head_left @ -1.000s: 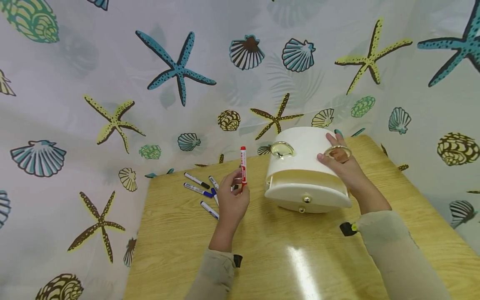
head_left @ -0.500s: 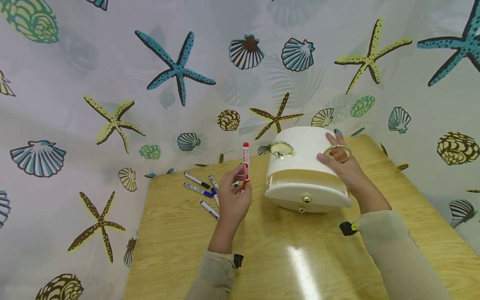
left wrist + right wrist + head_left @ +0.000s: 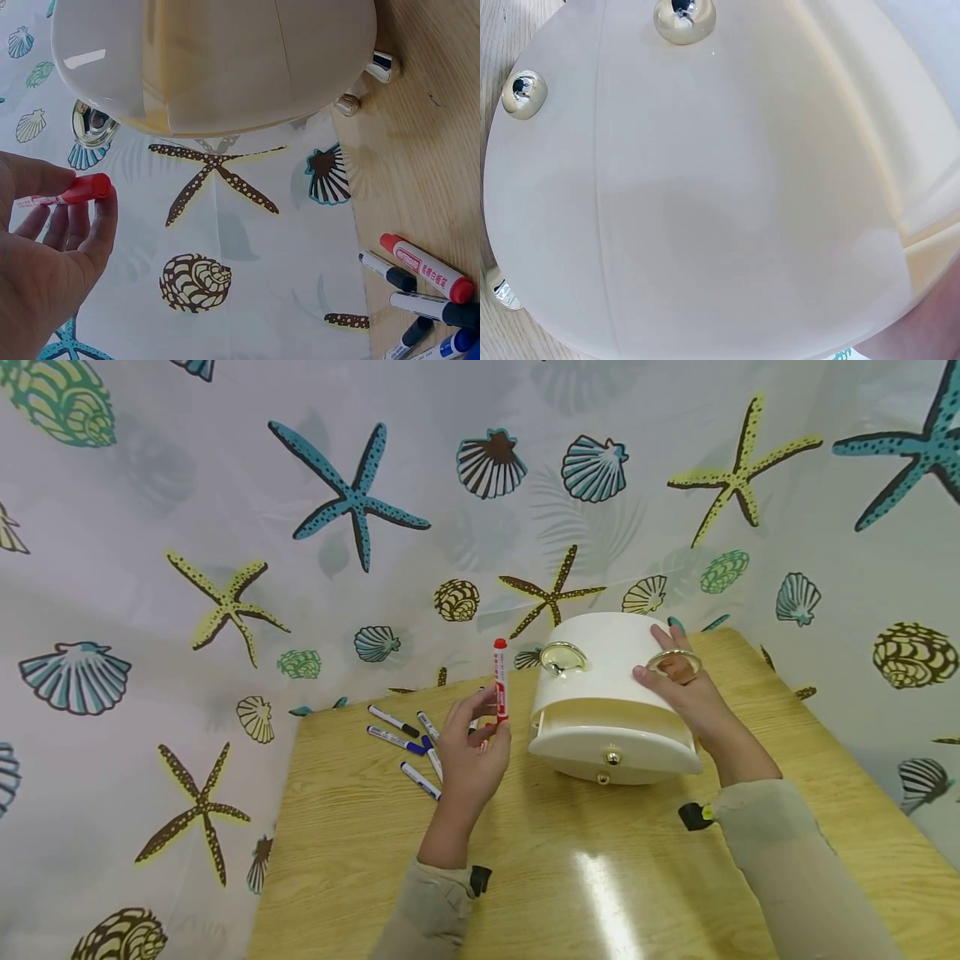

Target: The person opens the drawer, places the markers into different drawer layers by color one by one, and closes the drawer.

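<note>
"Where's the red marker (image 3: 501, 678)?"

"Upright, left of the white box (image 3: 603, 672), pinched low by fingers of the left hand (image 3: 471, 762), perhaps leaving its upper part free."

"And the right hand (image 3: 696, 703)?"

"Fingers gripping the box's right side, likely steadying it."

Left hand (image 3: 474, 767) pinches a red marker (image 3: 501, 681) while right hand (image 3: 696, 703) holds a white box (image 3: 607, 681)

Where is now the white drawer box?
In the head view, the white drawer box sits on the wooden table right of centre, the right hand holding it.
</note>
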### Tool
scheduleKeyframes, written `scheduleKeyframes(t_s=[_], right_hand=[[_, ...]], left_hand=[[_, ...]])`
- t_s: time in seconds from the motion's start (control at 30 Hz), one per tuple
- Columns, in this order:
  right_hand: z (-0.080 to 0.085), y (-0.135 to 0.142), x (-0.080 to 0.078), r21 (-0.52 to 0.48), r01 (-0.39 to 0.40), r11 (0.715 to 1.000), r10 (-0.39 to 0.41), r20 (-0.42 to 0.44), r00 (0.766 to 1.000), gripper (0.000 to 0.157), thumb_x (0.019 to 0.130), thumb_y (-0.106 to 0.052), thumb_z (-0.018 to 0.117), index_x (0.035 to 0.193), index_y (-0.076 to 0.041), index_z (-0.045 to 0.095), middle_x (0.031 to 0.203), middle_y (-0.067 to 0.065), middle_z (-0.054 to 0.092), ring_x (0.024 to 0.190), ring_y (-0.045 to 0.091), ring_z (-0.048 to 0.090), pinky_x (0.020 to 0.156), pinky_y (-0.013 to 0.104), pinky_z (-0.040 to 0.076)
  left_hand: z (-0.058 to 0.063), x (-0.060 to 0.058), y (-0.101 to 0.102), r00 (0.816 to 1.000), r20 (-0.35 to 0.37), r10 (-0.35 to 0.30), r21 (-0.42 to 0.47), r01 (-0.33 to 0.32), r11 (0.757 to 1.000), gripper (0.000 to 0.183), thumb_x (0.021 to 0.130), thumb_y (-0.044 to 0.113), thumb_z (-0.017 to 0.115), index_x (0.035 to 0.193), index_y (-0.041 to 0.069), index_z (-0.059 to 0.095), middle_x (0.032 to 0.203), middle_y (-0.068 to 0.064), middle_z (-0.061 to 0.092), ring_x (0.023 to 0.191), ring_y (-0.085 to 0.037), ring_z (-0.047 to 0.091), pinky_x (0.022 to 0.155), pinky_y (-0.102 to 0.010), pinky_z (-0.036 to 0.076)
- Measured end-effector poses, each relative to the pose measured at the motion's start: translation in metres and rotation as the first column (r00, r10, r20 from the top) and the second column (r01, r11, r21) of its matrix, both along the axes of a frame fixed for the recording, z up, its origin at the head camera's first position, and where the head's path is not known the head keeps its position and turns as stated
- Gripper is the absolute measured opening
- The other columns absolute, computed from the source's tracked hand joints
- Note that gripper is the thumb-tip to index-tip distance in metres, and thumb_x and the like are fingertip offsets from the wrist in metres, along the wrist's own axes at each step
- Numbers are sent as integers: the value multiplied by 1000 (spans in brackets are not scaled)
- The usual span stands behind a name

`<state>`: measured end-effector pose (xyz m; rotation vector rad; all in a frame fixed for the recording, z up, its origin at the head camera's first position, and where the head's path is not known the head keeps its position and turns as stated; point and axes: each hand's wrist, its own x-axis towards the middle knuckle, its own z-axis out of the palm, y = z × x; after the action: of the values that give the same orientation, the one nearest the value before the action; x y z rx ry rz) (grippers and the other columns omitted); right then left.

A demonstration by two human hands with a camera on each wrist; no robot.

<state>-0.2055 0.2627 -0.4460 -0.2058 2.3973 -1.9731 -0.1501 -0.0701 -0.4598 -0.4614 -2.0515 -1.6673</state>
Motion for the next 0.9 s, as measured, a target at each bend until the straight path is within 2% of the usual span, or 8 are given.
scheduleKeyframes(t_s=[0.3,0.5,0.9], right_hand=[[-1,0,-1,-3,-4,1000,4,-1,1000,25,105,-29,67,88,-13,58,180,-12,-4,163,16,-25,130,69,-7],[-1,0,0,-1,1,1000,-1,2,1000,26,105,-31,68,88,-14,57,179,-15,-3,163,14,-23,131,68,-4],[-1,1,-1,9,3,1000,-4,5,1000,28,104,-32,68,89,-12,56,180,-14,-4,163,14,-24,130,69,-7]], left_hand=[[9,4,5,998,7,-59,52,59,997,54,93,-12,70,140,13,66,126,-11,65,116,-28,67,91,-33,65],[10,5,7,997,-4,-78,63,78,995,53,93,-12,70,140,12,66,126,-12,64,117,-28,67,92,-35,65],[10,4,13,993,-32,-111,52,113,992,50,94,-12,69,139,11,65,125,-13,64,117,-28,67,92,-36,65]])
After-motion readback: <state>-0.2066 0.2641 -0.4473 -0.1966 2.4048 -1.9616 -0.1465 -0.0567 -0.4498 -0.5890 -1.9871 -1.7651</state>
